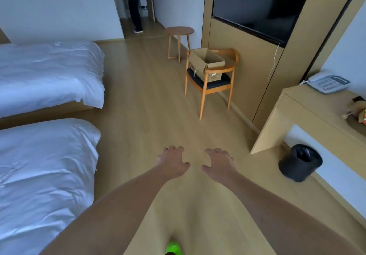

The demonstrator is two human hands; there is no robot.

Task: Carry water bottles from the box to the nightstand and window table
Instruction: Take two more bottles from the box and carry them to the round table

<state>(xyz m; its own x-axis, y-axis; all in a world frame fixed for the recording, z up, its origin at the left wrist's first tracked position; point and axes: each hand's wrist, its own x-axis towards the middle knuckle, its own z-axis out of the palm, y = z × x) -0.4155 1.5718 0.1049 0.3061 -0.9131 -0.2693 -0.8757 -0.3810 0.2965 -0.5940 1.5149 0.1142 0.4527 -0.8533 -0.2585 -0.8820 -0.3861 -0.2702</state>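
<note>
Both our grips are empty: the left hand [172,160] and right hand [218,163] reach out low in the middle of the frame, fingers spread and loosely curled, holding nothing. Beyond them, up and a little to the right across bare floor, the box [206,62] sits open on a wooden chair [213,80], well apart from both hands; our right hand lies slightly nearer. We see no bottles inside from here. A label on the box front is too small to read.

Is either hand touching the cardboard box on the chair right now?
Apart. The head view shows bare floor between the box and both the left hand and right hand.
</note>
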